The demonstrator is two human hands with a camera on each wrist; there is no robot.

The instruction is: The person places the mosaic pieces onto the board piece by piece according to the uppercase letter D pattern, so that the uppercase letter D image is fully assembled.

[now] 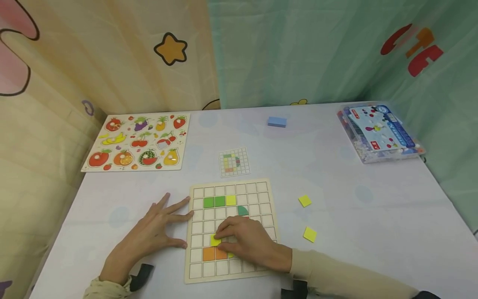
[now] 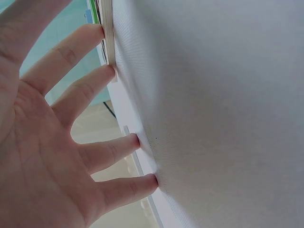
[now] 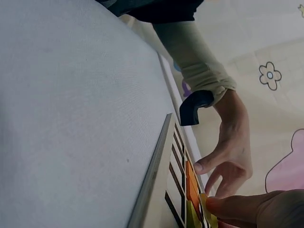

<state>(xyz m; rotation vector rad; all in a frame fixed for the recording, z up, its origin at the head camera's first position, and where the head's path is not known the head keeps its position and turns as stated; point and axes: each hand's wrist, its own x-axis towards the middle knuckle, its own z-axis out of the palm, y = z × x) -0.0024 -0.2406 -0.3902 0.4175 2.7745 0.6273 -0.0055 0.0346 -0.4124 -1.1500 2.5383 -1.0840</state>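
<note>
A wooden grid board (image 1: pixel 195 272) lies flat on the table in the head view. My right hand (image 1: pixel 248 242) is over its lower middle and pinches a yellow square tile (image 1: pixel 215 241) between thumb and fingers. In the right wrist view the thumb lies against that yellow tile (image 3: pixel 209 211), just above the board. Two orange tiles (image 1: pixel 209 253) sit in the row below, and another yellow tile is partly covered by the hand. Higher up are green tiles (image 1: pixel 214 202), a yellow tile (image 1: pixel 231 200) and a teal quarter-circle (image 1: pixel 242 210). My left hand (image 1: pixel 154 228), fingers spread, touches the board's left edge.
Two loose yellow tiles (image 1: pixel 309 234) lie right of the board. A small pattern card (image 1: pixel 234 162) lies behind it. Farther back are a fruit puzzle board (image 1: pixel 137 142), a blue block (image 1: pixel 277 121) and a clear plastic box (image 1: pixel 381 131).
</note>
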